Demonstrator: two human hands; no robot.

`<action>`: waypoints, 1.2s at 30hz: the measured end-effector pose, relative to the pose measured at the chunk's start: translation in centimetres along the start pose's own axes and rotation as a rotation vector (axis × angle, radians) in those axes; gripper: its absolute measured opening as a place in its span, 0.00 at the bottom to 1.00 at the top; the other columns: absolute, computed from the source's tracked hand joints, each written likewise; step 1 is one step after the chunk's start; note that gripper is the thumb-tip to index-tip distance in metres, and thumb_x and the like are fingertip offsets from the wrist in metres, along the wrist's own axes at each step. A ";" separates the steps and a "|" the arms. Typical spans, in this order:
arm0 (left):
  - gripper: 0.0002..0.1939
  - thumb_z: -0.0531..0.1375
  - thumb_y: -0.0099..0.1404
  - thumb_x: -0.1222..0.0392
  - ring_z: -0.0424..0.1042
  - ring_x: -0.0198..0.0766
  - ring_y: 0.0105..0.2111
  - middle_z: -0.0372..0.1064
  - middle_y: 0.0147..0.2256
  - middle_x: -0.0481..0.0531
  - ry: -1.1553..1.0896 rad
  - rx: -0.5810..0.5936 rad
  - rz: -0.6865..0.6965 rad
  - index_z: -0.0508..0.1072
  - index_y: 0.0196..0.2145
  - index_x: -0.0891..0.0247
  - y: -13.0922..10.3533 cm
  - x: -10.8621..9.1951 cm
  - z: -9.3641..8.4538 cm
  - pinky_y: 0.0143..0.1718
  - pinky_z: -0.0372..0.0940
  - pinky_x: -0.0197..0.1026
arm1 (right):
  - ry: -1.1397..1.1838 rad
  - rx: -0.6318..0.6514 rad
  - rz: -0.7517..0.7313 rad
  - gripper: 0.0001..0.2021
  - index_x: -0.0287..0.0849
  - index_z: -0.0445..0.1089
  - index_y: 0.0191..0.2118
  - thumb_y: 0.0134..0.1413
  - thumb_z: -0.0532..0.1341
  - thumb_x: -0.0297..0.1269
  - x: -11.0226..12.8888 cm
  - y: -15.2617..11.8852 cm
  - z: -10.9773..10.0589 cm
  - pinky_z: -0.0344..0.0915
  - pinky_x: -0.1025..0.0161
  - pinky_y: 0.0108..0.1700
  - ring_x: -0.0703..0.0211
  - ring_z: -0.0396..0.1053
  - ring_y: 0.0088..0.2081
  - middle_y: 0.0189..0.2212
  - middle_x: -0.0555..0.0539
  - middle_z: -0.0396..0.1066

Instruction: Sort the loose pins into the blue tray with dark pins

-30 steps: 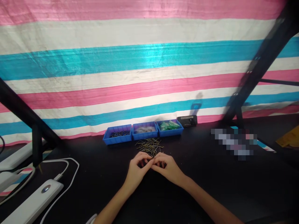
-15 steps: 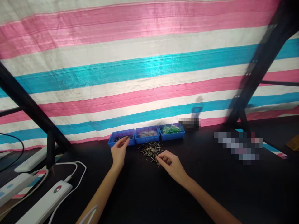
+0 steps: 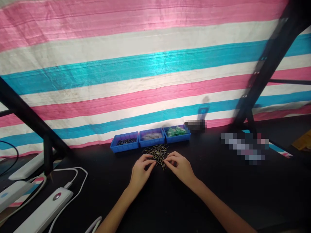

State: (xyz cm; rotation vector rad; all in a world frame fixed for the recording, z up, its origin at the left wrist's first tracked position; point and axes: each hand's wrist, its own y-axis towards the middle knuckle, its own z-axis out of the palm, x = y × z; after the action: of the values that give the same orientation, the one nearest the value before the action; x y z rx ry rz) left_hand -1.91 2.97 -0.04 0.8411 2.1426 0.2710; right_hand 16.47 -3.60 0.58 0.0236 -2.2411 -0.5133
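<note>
A loose heap of thin metal pins [image 3: 159, 151], gold and dark in colour, lies on the black tabletop. At the heap's left edge is my left hand [image 3: 142, 168], its thumb and fingers curled together in a pinch. From the right, my right hand [image 3: 180, 165] reaches in, with thumb and forefinger pressed together at the pins. Whatever either hand pinches is too small to make out. Behind the heap stands a row of blue bins: the left bin [image 3: 124, 147] holds dark thin pieces, the middle bin [image 3: 152, 141] pale clear pieces, and the right bin [image 3: 178, 138] green packets.
White power strips [image 3: 46, 210] and white cables [image 3: 84, 184] lie at the left. Black slanted frame posts [image 3: 262, 71] stand on both sides. A striped pink, white and blue sheet [image 3: 136, 87] hangs behind. Blurred-out items lie on the table at the right.
My left hand has moved from the left bin down and right to the pins. My right hand stays by the heap, its fingers pinched. The view has shifted slightly.
</note>
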 end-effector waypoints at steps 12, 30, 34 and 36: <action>0.08 0.59 0.58 0.55 0.68 0.38 0.38 0.67 0.37 0.50 0.005 0.025 0.001 0.74 0.26 0.59 -0.8 -0.1 0.4 0.37 0.64 0.40 | -0.170 0.041 0.088 0.11 0.50 0.71 0.37 0.44 0.62 0.44 -0.6 -0.1 -0.3 0.61 0.66 0.30 0.62 0.66 0.32 0.37 0.51 0.67; 0.11 0.52 0.64 0.59 0.65 0.40 0.45 0.67 0.44 0.51 0.105 0.414 0.258 0.71 0.42 0.56 -1.3 -2.2 -0.3 0.46 0.57 0.45 | -0.276 0.133 0.001 0.10 0.48 0.71 0.40 0.50 0.59 0.34 -1.4 0.1 0.1 0.60 0.58 0.42 0.56 0.65 0.39 0.37 0.49 0.70; 0.15 0.52 0.63 0.59 0.61 0.42 0.50 0.64 0.49 0.53 0.144 0.387 0.230 0.66 0.48 0.56 -1.5 -1.8 0.2 0.49 0.56 0.47 | -0.250 0.131 0.012 0.10 0.47 0.71 0.39 0.50 0.58 0.32 -1.4 0.1 0.2 0.61 0.61 0.39 0.57 0.65 0.37 0.34 0.49 0.70; 0.17 0.52 0.63 0.59 0.60 0.43 0.51 0.63 0.50 0.53 0.157 0.368 0.212 0.64 0.50 0.56 -1.6 -1.5 0.4 0.50 0.55 0.48 | -0.241 0.130 0.024 0.10 0.47 0.70 0.39 0.49 0.58 0.32 -1.3 0.1 0.2 0.61 0.62 0.37 0.58 0.65 0.35 0.32 0.50 0.70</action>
State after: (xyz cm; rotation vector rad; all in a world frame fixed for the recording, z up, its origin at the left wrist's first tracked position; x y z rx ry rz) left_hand -1.66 0.75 -0.09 1.2992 2.2881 0.0480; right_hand 17.24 -3.23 -0.45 0.0015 -2.5042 -0.3732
